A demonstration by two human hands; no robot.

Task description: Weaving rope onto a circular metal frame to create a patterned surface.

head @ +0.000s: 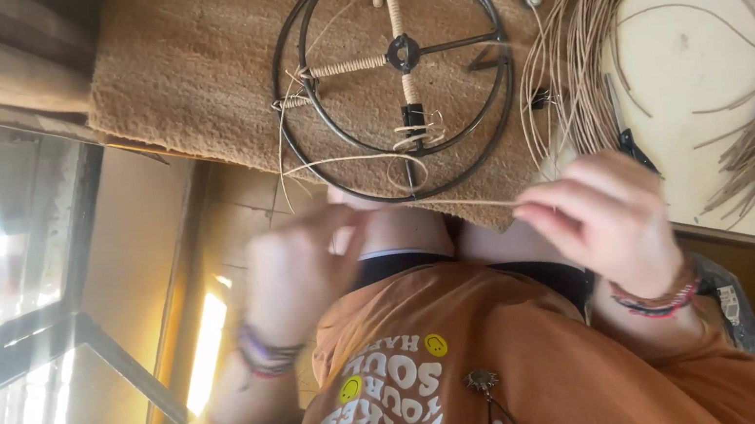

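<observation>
Both hands pinch one cane strand [474,200] taut between them: left hand [302,267] blurred, right hand [599,215] gripping its end. The strand leads to the metal ring frame [392,72] on a mat [199,60], cane coil [725,25] alongside within reach.

thin tan cane strand [465,202] – stretched taut below black wire frame [392,72]
</observation>
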